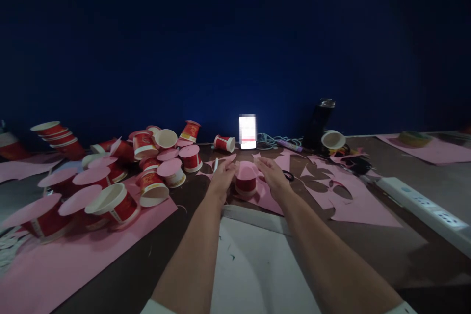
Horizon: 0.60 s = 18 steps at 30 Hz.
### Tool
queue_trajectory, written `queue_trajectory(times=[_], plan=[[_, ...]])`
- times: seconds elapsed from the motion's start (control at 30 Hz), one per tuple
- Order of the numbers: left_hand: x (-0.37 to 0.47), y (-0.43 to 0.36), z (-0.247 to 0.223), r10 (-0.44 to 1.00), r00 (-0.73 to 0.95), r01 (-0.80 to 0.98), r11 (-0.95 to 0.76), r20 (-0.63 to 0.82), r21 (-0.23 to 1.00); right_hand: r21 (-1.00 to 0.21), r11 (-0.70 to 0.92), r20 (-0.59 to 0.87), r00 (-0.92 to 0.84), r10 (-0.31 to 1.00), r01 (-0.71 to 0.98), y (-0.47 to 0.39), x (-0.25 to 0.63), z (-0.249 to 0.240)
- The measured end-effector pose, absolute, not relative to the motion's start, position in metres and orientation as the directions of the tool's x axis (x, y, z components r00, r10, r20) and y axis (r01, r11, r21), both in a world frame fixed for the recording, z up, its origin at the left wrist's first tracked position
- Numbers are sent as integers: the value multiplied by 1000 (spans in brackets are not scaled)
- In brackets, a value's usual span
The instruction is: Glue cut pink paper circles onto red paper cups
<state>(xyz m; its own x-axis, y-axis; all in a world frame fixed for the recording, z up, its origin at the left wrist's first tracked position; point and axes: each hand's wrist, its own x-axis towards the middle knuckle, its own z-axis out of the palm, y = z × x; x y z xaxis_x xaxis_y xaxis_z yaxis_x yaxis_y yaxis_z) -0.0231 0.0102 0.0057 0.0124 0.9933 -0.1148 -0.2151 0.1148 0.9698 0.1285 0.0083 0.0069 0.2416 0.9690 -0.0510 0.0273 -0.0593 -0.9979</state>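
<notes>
Right in front of me stands a red paper cup (245, 186), upside down or upright I cannot tell, with a round pink paper disc (246, 170) across its top. My left hand (222, 179) is at the disc's left edge, its fingers bent together against it. On the opposite side, the curled fingers of my right hand (273, 174) meet the disc's right edge. Pink paper (267, 196) lies under the cup. Black scissor handles (289, 175) show just beyond my right hand.
Several red cups with pink discs (91, 175) crowd the left, beside stacked cups (61, 140). A lit phone (248, 131) stands at the back. Cut pink sheets (353, 206), a black bottle (316, 125), a tipped cup (333, 140) and a white power strip (423, 206) occupy the right.
</notes>
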Motion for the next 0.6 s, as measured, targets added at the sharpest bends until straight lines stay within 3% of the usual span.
queue_trajectory(times=[0.13,0.6], plan=[[-24,7,10,976,39,-209,216,-213,954,-994,-112,-109,191,976,7,7,129,9],[-23,12,-4,977,177,-278,165,-119,946,-989,-140,-142,-53,988,39,2,136,12]])
